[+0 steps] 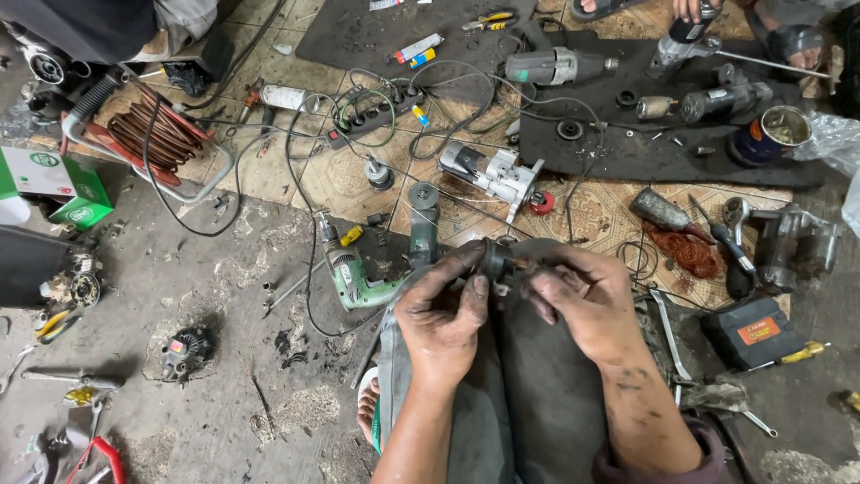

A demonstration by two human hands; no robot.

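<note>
Both grips are closed on one small dark motor part (495, 261): left hand (443, 309) around its round body, right hand (582, 300) pinching its stub end. Its long axis runs across, left to right, between the grips, above the person's lap.

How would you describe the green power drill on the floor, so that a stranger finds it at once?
Start from the person's left hand, which with the right hand holds a small dark part. Just left of that hand, on the grey concrete floor, lies the power drill. It is the only tool there with a green body.
</note>
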